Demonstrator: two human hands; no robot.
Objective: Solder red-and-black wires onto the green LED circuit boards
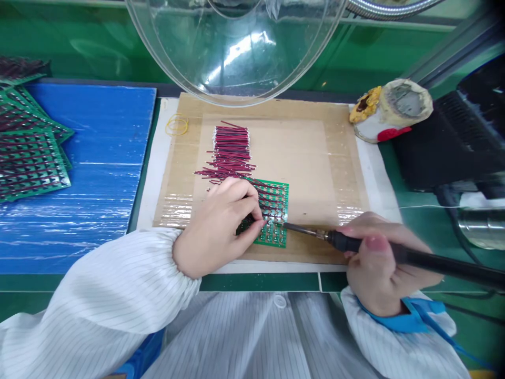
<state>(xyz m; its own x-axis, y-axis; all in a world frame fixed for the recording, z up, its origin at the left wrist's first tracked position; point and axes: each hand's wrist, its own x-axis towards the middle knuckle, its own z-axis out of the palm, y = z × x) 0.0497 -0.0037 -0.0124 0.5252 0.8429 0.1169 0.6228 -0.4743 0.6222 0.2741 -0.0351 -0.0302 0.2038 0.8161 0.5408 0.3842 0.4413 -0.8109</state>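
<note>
Right hand (379, 263) clenches the soldering iron (394, 255) pen-style, tip at the green board (274, 213) — left hand (221, 223) pinches 1 wire (264, 215) there, steadying it.

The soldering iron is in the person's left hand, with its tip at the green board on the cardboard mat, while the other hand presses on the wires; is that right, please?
Not quite. The head view shows the soldering iron in the right hand, not the left. Its tip does meet the green board on the cardboard mat, and the left hand presses on the wires.
</note>
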